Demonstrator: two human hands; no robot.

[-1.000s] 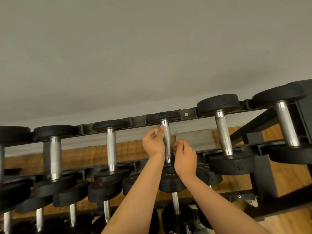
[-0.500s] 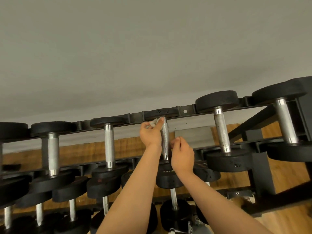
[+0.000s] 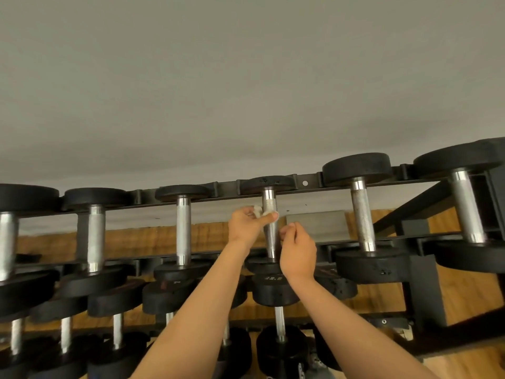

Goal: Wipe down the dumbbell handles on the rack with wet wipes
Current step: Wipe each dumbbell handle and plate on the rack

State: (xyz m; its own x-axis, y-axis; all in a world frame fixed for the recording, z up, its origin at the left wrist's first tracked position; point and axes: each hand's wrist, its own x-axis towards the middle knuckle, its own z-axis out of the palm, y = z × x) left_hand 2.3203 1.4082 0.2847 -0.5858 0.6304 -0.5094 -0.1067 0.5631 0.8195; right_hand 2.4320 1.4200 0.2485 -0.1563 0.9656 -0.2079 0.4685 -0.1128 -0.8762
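Left grip point(image 3: 247, 228) pinches wipe point(image 3: 257, 211) at handle point(image 3: 272, 242); wood floor point(image 3: 205, 236), grey wall point(image 3: 246, 91).

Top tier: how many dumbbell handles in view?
6. Left to right: first handle, cropped at edge; second handle; third handle; fourth handle, being wiped; fifth handle; sixth handle. More may lie off-frame.

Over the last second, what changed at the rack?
The left hand, pinching the wipe, slid up the handle to its top, then came back down a little. The right hand stayed curled beside the handle lower down, and the other dumbbells did not move.
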